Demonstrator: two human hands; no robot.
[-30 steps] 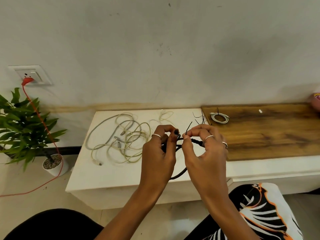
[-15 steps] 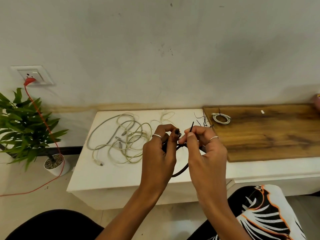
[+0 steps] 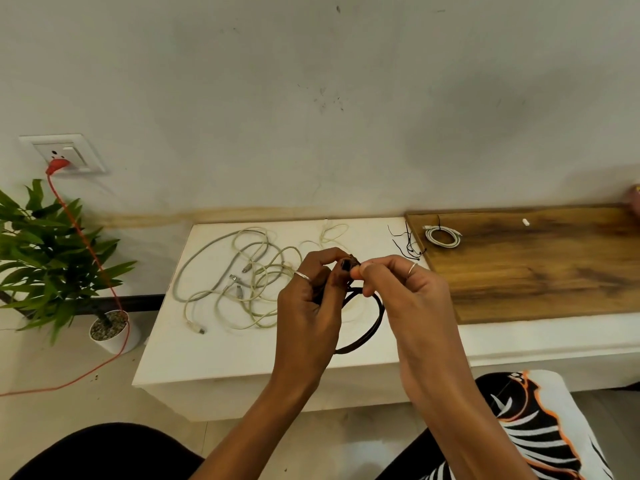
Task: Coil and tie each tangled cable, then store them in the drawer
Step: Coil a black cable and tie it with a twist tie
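Pinching a coiled black cable (image 3: 370, 323) between both hands (image 3: 311, 299) (image 3: 408, 292), white cables (image 3: 242, 278) tangled on table (image 3: 180, 355)

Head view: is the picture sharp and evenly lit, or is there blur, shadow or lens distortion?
Head view: wide-angle bending shows, the white table edges run slanted; light is soft and even, with only faint grey shadows on the wall; the left hand, right hand and black cable are fairly sharp, though the fingertips hide the tie; no glare.
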